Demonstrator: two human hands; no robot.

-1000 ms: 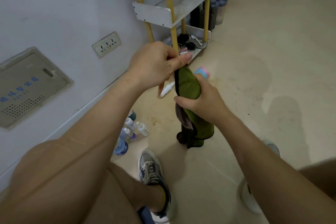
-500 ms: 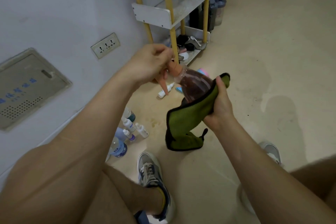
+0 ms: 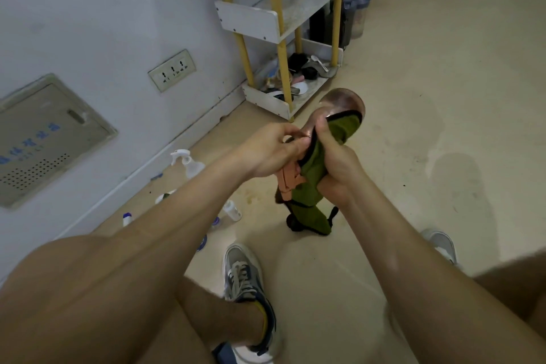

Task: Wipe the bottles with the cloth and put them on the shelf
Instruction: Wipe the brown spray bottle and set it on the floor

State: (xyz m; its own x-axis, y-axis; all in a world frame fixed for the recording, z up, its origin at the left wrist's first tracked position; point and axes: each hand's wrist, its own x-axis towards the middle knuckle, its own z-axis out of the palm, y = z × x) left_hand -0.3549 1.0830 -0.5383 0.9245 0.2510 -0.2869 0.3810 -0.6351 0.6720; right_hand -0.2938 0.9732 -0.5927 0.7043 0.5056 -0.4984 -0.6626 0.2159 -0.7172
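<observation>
a: where is the bottle?
b: in the middle. the bottle (image 3: 342,103) is smooth, see-through and brownish. its round bottom tips up and its orange sprayer (image 3: 288,179) hangs low.
a: and the hands?
b: the left hand (image 3: 274,151) grips the neck. the right hand (image 3: 336,168) grips the soft green cloth (image 3: 310,189), wrapped round the bottle's side.
a: what else?
b: a white shelf (image 3: 251,19) with yellow poles, at the top. little bottles (image 3: 232,210) on the floor at the left, some partly behind the left arm.
</observation>
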